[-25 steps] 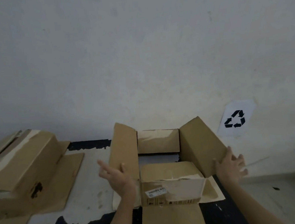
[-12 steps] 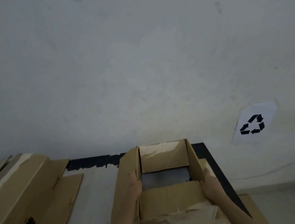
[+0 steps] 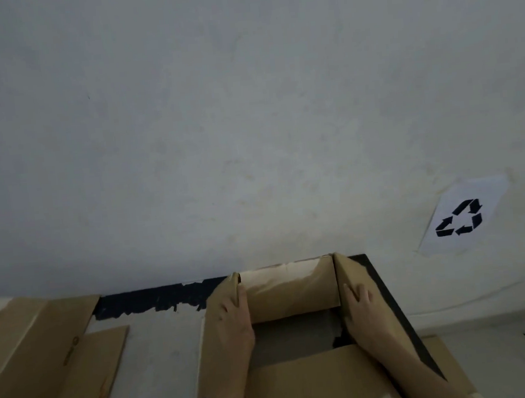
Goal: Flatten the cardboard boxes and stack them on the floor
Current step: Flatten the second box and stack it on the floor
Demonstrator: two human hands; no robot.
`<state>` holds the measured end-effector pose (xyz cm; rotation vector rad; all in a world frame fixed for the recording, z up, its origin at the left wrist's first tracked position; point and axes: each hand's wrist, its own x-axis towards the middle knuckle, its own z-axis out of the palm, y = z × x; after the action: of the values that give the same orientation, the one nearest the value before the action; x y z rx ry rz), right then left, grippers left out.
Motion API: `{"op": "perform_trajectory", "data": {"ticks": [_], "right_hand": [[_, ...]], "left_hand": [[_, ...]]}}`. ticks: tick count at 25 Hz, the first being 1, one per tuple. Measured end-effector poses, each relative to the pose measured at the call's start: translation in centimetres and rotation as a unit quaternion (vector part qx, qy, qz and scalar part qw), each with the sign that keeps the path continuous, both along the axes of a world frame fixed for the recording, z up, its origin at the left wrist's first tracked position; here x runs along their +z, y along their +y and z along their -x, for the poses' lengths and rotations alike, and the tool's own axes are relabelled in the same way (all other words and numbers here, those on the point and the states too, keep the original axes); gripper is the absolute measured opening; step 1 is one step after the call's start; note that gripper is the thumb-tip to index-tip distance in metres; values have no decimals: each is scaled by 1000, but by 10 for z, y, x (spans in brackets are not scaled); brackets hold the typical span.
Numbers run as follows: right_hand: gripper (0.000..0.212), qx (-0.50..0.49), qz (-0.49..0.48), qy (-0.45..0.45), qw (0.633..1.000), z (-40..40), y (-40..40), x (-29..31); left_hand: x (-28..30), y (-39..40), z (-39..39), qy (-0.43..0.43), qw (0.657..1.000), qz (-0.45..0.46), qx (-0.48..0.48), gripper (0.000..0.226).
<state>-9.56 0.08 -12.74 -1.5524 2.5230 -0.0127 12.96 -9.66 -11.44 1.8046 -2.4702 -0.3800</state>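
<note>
An open brown cardboard box stands on the table at the bottom centre, its far flap upright and its inside showing the table through the open bottom. My left hand lies flat on the left side flap, fingers toward the far corner. My right hand presses on the right side flap in the same way. A near flap lies across the front between my forearms. Whether the fingers curl over the flap edges is hard to tell.
A second cardboard box with a flap spread out lies at the left. The table's black far edge meets a white wall. A recycling sign hangs on the wall at right. More cardboard and the floor show at bottom right.
Both hands went from hovering beside the box to pressing on its two side flaps. The flaps have swung inward and upright, and my view has tilted upward and nearer.
</note>
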Motion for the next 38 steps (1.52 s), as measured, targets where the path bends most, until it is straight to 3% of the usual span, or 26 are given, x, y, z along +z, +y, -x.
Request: {"op": "perform_trajectory", "data": {"ticks": [2, 6, 9, 11, 13, 15, 17, 19, 20, 22, 24, 25, 27, 28, 29, 30, 32, 33, 35, 37, 38], "right_hand": [[71, 10, -2, -4, 1000, 11, -20, -1], [95, 116, -39, 103, 987, 22, -60, -2], [143, 206, -3, 175, 963, 17, -88, -23], [169, 262, 41, 167, 950, 9, -91, -45], [172, 327, 55, 179, 926, 4, -96, -60], [167, 354, 77, 171, 916, -3, -98, -51], [151, 324, 88, 136, 932, -5, -91, -49], [112, 298, 72, 99, 947, -13, -71, -15], [92, 315, 114, 106, 936, -12, -65, 5], [62, 308, 107, 77, 942, -2, -69, 48], [57, 306, 75, 87, 945, 15, -81, 68], [60, 322, 108, 109, 934, 23, -89, 70], [66, 326, 241, 183, 896, 37, -107, 59], [65, 298, 304, 206, 881, 42, -117, 54], [61, 265, 352, 225, 869, 44, -128, 53], [60, 234, 370, 240, 866, 46, -140, 53], [58, 221, 258, 190, 921, 43, -157, 52], [49, 231, 136, 118, 956, 40, -162, 47], [45, 259, -81, 5, 962, 34, -159, 29], [44, 272, -109, 31, 956, 28, -149, 15], [43, 261, -65, 53, 962, 27, -145, 10]], "left_hand": [[-2, -16, 5, -41, 999, -1, 9, 80], [2, -41, 26, -145, 988, -8, -50, 102], [-1, -59, 41, -227, 968, -5, -105, 113], [-2, -64, 47, -235, 965, -30, -115, 116], [-1, -68, 48, -180, 976, -60, -110, 107], [9, -72, 47, -63, 991, -60, -97, 87], [18, -70, 45, 167, 981, -85, -46, 64], [22, -64, 39, 450, 883, -123, 54, 58], [21, -63, 35, 529, 834, -125, 96, 72], [16, -59, 31, 591, 781, -119, 161, 104], [17, -59, 37, 633, 740, -96, 207, 77], [19, -62, 37, 665, 702, -93, 237, 64], [22, -69, 27, 716, 636, -106, 268, 62], [19, -69, 23, 721, 626, -117, 273, 63], [14, -67, 21, 701, 647, -121, 275, 60], [8, -63, 21, 660, 696, -124, 254, 56], [-7, -53, 19, 564, 789, -115, 215, 66], [-10, -50, 18, 529, 816, -124, 200, 76], [-19, -52, 12, 472, 848, -160, 180, 75], [-25, -57, 5, 403, 881, -188, 160, 62], [-25, -58, 2, 376, 893, -192, 158, 59]]}}
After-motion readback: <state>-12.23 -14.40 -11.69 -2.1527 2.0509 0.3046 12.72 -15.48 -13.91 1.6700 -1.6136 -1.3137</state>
